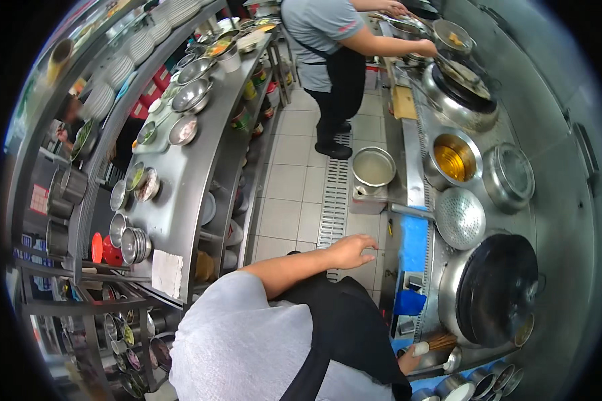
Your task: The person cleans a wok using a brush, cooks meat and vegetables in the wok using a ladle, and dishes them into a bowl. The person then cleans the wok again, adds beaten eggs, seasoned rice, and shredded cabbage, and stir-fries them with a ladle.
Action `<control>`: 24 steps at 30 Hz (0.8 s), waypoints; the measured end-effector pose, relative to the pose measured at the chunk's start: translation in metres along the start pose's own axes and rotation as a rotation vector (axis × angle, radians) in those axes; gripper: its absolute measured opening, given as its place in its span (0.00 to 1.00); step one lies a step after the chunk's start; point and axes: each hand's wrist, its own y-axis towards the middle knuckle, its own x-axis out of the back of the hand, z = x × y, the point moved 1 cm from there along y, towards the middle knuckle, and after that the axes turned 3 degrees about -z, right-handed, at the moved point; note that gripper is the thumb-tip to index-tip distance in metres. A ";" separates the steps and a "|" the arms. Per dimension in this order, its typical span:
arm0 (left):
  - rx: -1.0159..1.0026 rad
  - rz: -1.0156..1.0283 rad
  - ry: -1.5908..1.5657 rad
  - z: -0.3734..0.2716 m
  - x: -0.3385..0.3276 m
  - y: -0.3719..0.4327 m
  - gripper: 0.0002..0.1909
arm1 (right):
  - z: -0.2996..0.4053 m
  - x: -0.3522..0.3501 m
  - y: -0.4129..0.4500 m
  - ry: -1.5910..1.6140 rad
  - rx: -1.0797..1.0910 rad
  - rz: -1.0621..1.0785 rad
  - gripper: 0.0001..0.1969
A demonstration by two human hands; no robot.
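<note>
My left hand [353,250] reaches out over the tiled floor beside the stove counter, its fingers apart and nothing in it. Low at the counter's near end, my right hand [409,360] is partly hidden by the black apron. It holds a bamboo wok brush [442,343] by its white-wrapped end, the bristles pointing right. Just beyond the brush a black wok [499,290] sits tilted on a large metal ring. A perforated metal strainer [460,219] with a long handle lies above it, next to a metal pot of amber liquid [451,158]. A metal ladle [452,360] lies by the brush.
A co-worker [326,55] stands farther up the aisle, handling a wok [464,77]. A pot of cloudy liquid [373,167] stands low beside the floor drain [335,200]. On the left, a steel prep table [180,170] holds metal bowls [135,245] and a folded cloth [167,273].
</note>
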 end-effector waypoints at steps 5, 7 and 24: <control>0.055 -0.332 -0.111 0.103 0.075 -0.028 0.18 | -0.009 0.025 0.051 -0.353 0.362 -0.151 0.37; 0.282 -0.469 -0.350 0.146 0.129 -0.062 0.17 | 0.022 0.030 0.030 -0.229 0.416 -0.277 0.35; 0.678 -2.078 -0.972 0.410 0.420 -0.460 0.18 | 0.235 -0.240 -0.249 -0.199 0.745 1.086 0.26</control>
